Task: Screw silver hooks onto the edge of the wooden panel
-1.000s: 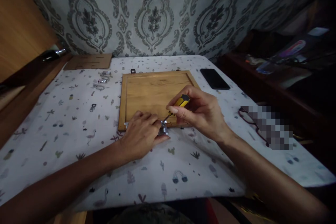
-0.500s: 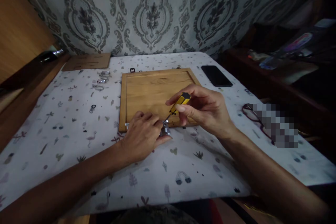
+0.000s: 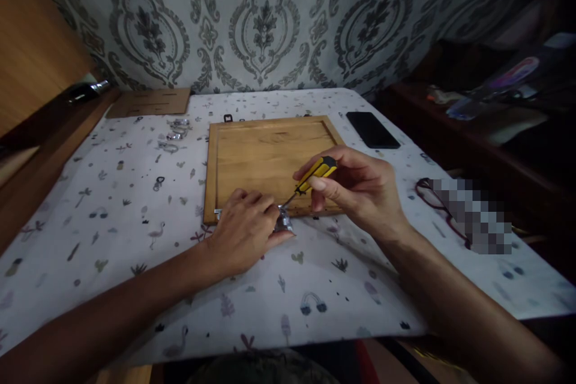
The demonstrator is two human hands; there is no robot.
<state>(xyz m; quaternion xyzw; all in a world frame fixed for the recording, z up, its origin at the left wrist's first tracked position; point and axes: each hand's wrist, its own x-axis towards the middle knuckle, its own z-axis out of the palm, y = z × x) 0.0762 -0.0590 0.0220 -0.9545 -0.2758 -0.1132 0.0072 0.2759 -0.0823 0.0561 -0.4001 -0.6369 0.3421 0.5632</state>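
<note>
A wooden panel (image 3: 265, 159) with a raised frame lies flat on the table. At its near edge, my left hand (image 3: 245, 228) is closed over a shiny metal fitting (image 3: 283, 220), fingers on the panel and thumb below the piece. The fitting is partly covered, so its exact kind does not show. My right hand (image 3: 360, 189) grips a small yellow and black screwdriver (image 3: 317, 175) between thumb and fingers. The screwdriver tilts down to the left, its tip at the fitting. Another bit of metal (image 3: 218, 214) shows at the panel's edge, left of my left hand.
Several loose metal fittings (image 3: 175, 135) lie left of the panel, near a cardboard piece (image 3: 150, 102). A black phone (image 3: 372, 129) rests at the right, with glasses (image 3: 443, 210) closer to me. The patterned tablecloth (image 3: 180, 300) covers the table; a wall stands behind.
The screwdriver's handle has swung to the right and leans lower, with my right hand shifting slightly right. My left hand stays in place on the fitting.
</note>
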